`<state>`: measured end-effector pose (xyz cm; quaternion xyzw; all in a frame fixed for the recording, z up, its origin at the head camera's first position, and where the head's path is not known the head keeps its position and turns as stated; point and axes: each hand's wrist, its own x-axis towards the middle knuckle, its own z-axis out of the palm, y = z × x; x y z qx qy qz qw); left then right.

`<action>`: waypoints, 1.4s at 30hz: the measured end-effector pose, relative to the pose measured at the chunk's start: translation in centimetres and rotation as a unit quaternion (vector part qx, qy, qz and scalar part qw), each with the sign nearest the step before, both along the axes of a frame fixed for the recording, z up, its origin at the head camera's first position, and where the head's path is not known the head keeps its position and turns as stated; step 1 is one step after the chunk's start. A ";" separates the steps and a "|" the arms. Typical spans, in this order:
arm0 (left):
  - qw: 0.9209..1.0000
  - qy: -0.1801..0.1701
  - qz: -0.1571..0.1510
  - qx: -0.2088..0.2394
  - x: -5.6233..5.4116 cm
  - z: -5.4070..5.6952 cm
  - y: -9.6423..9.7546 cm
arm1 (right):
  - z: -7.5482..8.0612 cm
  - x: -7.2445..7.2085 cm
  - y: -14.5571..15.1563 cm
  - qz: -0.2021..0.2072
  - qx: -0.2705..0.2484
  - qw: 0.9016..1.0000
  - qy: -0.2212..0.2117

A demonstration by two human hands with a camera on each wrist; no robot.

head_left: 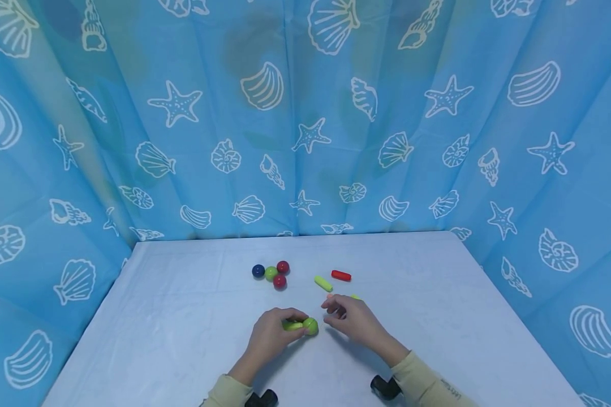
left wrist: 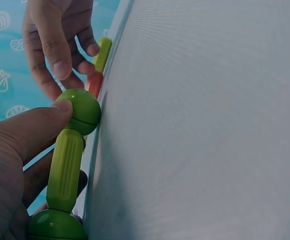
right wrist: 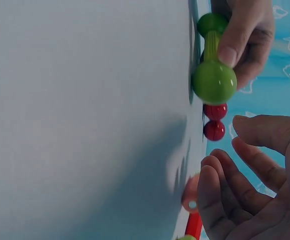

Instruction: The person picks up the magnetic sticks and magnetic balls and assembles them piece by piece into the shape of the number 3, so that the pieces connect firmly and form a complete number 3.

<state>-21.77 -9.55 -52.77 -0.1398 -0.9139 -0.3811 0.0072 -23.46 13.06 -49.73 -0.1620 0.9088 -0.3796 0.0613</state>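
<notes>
My left hand [head_left: 272,333] grips a toy piece low over the white table, made of a ribbed yellow-green rod [left wrist: 65,170] between two balls. The thumb presses the green ball [left wrist: 82,111] at one end; a second green ball [left wrist: 57,224] shows at the other. To its right is my right hand [head_left: 356,322], fingers loosely bent with nothing between them, a short gap from the nearer ball. Just beyond the right fingers, partly hidden by them, lies an orange piece [right wrist: 190,194] with a pale round spot on its end.
Farther back on the white table [head_left: 183,316] sit a dark blue ball [head_left: 258,271], a green ball [head_left: 271,273] and two red balls [head_left: 279,281]. Right of them lie a yellow-green rod [head_left: 323,283] and a red rod [head_left: 341,276]. A blue shell-patterned curtain [head_left: 295,169] surrounds the table.
</notes>
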 end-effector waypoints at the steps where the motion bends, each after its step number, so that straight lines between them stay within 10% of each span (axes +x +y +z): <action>1: 1.000 -0.001 0.001 0.000 0.0 0.0 0.0 | 0.0 -0.1 0.1 -0.006 0.003 1.000 0.001; 14: 1.000 -0.019 0.009 -0.003 0.3 0.5 0.3 | -0.1 -1.6 0.9 -0.084 0.009 0.996 0.031; 42: 0.999 -0.032 0.015 -0.002 0.3 0.5 0.4 | -1.1 -3.2 0.7 -0.085 0.095 0.991 0.032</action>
